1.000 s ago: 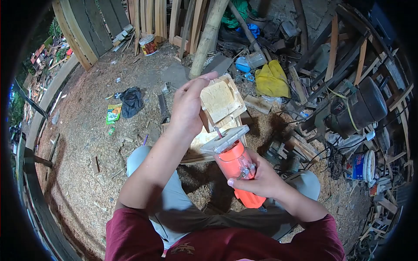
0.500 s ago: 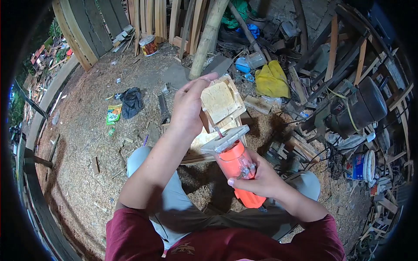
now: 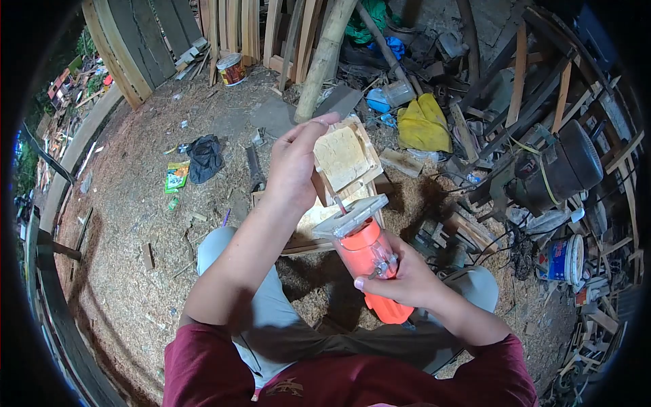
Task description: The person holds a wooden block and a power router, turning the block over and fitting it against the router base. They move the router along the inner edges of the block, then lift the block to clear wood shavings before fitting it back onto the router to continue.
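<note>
My right hand (image 3: 407,278) is wrapped round the body of an orange trim router (image 3: 366,254). The router is tilted, with its pale, dusty base plate (image 3: 351,216) facing up and away from me. A thin metal bit (image 3: 338,201) sticks out of the plate, close to the edge of a small wooden frame (image 3: 369,159) with a pale panel inside. My left hand (image 3: 295,159) grips the left side of this frame, its fingertips partly hidden behind the wood. Below the frame lies a wooden box or stand (image 3: 305,245), largely covered by the router and my arm.
Sawdust covers the ground around my knees. A wooden pole (image 3: 325,61) leans ahead. A yellow cloth (image 3: 424,123), a motor (image 3: 566,163) and a white-blue bucket (image 3: 561,259) lie to the right. A black plastic bag (image 3: 205,159) is on the left, and a paint can (image 3: 231,70) stands further back.
Almost nothing differs. Both hands, the router and the wooden frame keep nearly the same position.
</note>
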`<state>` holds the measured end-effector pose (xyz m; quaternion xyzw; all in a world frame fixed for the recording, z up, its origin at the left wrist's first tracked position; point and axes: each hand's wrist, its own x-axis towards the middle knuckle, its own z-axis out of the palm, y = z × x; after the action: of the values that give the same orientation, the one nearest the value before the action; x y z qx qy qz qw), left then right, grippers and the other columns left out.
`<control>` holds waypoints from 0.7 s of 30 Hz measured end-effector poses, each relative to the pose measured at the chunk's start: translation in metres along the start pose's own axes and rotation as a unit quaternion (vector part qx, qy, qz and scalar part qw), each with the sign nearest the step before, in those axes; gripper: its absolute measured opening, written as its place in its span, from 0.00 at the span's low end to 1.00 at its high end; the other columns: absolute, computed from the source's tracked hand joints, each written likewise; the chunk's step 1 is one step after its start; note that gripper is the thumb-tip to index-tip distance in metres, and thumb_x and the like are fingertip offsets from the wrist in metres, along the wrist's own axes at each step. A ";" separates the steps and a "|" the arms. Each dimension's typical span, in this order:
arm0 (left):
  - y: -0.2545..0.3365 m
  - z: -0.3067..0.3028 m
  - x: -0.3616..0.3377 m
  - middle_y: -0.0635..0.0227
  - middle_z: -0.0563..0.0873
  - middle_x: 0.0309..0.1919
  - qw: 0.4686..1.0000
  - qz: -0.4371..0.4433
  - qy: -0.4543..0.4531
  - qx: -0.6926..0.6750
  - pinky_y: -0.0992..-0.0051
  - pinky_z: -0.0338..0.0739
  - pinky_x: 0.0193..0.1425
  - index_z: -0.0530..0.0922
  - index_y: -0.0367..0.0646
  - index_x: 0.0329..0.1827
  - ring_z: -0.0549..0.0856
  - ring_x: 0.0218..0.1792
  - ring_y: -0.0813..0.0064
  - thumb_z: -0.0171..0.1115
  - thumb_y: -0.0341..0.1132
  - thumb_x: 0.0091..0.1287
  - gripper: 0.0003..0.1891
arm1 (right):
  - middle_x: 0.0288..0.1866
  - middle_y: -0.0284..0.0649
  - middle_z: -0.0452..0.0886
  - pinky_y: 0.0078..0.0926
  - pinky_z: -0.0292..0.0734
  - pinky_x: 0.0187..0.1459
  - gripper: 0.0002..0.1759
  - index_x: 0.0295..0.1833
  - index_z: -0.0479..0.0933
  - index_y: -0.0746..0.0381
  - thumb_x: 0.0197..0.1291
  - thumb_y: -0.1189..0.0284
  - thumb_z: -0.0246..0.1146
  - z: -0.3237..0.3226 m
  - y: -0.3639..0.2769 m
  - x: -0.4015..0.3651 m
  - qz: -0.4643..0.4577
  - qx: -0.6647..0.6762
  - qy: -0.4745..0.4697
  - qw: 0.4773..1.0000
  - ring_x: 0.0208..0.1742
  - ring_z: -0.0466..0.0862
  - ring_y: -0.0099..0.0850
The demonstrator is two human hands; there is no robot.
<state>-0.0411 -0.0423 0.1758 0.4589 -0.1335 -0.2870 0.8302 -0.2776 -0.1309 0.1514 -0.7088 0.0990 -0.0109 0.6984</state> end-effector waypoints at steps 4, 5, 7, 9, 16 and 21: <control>0.000 0.000 0.000 0.55 0.89 0.57 1.000 0.001 0.001 -0.001 0.66 0.85 0.63 0.82 0.32 0.65 0.90 0.56 0.66 0.58 0.35 0.76 0.20 | 0.52 0.33 0.83 0.27 0.79 0.57 0.33 0.66 0.74 0.64 0.60 0.68 0.81 0.000 0.002 0.000 0.004 0.000 0.004 1.000 0.52 0.82 0.21; 0.000 0.000 0.000 0.55 0.89 0.57 1.000 -0.002 -0.001 -0.004 0.66 0.85 0.63 0.82 0.32 0.65 0.90 0.56 0.66 0.58 0.35 0.76 0.20 | 0.52 0.33 0.83 0.27 0.79 0.57 0.33 0.66 0.74 0.63 0.60 0.68 0.81 0.000 0.000 -0.001 0.007 -0.004 0.004 1.000 0.52 0.82 0.21; 0.001 0.001 -0.001 0.55 0.89 0.57 1.000 -0.007 -0.005 -0.009 0.66 0.86 0.63 0.82 0.32 0.65 0.90 0.56 0.66 0.58 0.35 0.76 0.20 | 0.52 0.33 0.83 0.27 0.79 0.58 0.33 0.66 0.74 0.63 0.59 0.68 0.81 0.000 -0.001 -0.001 0.007 -0.009 0.006 1.000 0.52 0.82 0.21; 0.000 -0.001 0.001 0.55 0.89 0.57 1.000 -0.004 -0.007 -0.009 0.66 0.86 0.63 0.82 0.32 0.65 0.90 0.56 0.66 0.58 0.35 0.76 0.20 | 0.53 0.33 0.83 0.28 0.79 0.58 0.34 0.66 0.74 0.63 0.59 0.67 0.81 0.000 0.000 -0.001 0.004 -0.010 0.007 1.000 0.53 0.82 0.21; -0.002 -0.002 0.001 0.55 0.89 0.57 1.000 -0.001 -0.008 -0.008 0.65 0.86 0.63 0.82 0.32 0.66 0.90 0.56 0.66 0.58 0.36 0.77 0.20 | 0.54 0.33 0.82 0.28 0.78 0.59 0.35 0.68 0.73 0.64 0.59 0.67 0.81 -0.001 0.002 -0.001 0.008 -0.009 0.008 1.000 0.54 0.82 0.21; -0.001 -0.001 0.001 0.55 0.89 0.57 1.000 -0.001 -0.007 -0.001 0.65 0.85 0.63 0.82 0.32 0.66 0.90 0.56 0.66 0.57 0.36 0.77 0.20 | 0.53 0.33 0.82 0.27 0.78 0.58 0.34 0.67 0.73 0.64 0.59 0.68 0.81 0.000 0.001 -0.001 0.016 0.000 0.007 1.000 0.53 0.81 0.21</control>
<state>-0.0401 -0.0425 0.1741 0.4564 -0.1385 -0.2914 0.8292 -0.2785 -0.1308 0.1505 -0.7071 0.1148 -0.0047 0.6977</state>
